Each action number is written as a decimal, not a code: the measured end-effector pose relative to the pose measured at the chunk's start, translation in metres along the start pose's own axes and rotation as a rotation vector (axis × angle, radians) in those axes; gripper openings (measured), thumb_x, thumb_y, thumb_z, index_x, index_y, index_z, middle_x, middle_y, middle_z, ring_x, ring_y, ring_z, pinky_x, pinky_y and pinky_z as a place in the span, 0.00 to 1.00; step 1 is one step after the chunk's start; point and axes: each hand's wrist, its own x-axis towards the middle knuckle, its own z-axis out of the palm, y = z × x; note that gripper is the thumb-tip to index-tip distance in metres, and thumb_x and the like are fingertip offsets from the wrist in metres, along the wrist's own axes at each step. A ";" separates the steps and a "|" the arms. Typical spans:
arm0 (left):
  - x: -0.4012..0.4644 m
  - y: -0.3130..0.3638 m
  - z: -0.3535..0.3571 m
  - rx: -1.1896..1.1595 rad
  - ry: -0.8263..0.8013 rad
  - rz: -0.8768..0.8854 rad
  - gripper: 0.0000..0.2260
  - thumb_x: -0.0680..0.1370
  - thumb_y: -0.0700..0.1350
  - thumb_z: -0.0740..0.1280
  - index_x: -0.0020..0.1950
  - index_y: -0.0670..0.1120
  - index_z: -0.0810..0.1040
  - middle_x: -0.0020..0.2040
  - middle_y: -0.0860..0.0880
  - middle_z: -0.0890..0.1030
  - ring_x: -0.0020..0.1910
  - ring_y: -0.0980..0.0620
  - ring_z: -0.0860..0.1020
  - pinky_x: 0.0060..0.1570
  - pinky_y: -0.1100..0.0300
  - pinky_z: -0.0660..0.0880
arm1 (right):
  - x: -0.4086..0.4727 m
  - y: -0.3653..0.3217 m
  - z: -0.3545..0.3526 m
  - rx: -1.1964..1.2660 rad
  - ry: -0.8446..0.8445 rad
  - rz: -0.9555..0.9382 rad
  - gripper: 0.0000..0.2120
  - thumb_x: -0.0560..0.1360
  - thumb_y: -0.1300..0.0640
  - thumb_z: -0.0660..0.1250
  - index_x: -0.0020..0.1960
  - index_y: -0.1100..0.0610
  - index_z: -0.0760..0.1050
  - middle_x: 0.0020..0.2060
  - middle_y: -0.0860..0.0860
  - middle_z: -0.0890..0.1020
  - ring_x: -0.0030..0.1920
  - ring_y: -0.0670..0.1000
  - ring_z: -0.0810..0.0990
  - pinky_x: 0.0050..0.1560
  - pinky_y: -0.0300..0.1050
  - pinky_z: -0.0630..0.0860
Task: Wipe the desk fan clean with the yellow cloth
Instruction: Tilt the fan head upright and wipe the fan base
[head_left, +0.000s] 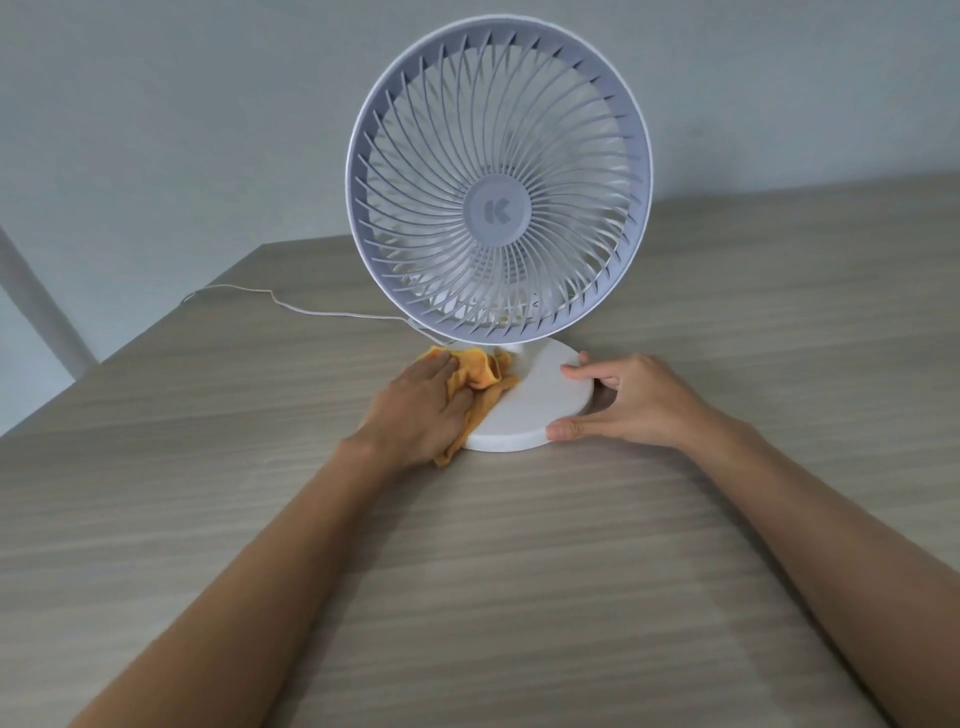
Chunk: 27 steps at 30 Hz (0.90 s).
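A white desk fan (497, 179) with a round spiral grille stands upright on a wooden table, facing me. Its flat round base (535, 402) lies in front of the stem. My left hand (421, 405) lies on the crumpled yellow cloth (480, 376) and presses it against the left side of the base, with fingers laid over the fabric. My right hand (628, 402) grips the right rim of the base, thumb at the front edge and fingers at the far edge.
A thin white cable (311, 310) runs from behind the fan leftward across the wooden table (519, 571) to its left edge. A grey wall rises behind the table. A white post (39, 306) stands at the far left beyond the table.
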 end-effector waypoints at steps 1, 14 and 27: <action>-0.004 0.005 0.001 -0.002 0.014 0.017 0.24 0.82 0.53 0.54 0.76 0.45 0.61 0.77 0.47 0.60 0.77 0.52 0.55 0.73 0.61 0.46 | 0.001 0.000 0.000 0.001 0.004 0.001 0.50 0.49 0.32 0.80 0.69 0.46 0.76 0.74 0.43 0.71 0.72 0.41 0.70 0.74 0.40 0.64; -0.029 0.079 0.020 0.062 0.048 0.142 0.31 0.80 0.60 0.45 0.76 0.41 0.59 0.76 0.43 0.62 0.77 0.48 0.56 0.75 0.57 0.48 | 0.006 0.003 -0.004 -0.106 0.003 -0.047 0.37 0.56 0.41 0.80 0.65 0.44 0.79 0.66 0.43 0.79 0.65 0.44 0.78 0.60 0.35 0.70; -0.017 -0.004 0.003 -0.368 0.123 -0.155 0.32 0.76 0.62 0.63 0.76 0.49 0.61 0.77 0.50 0.61 0.77 0.51 0.54 0.74 0.56 0.51 | -0.026 -0.037 0.014 -0.169 0.197 -0.048 0.35 0.68 0.29 0.65 0.70 0.44 0.70 0.66 0.45 0.77 0.68 0.49 0.73 0.66 0.47 0.71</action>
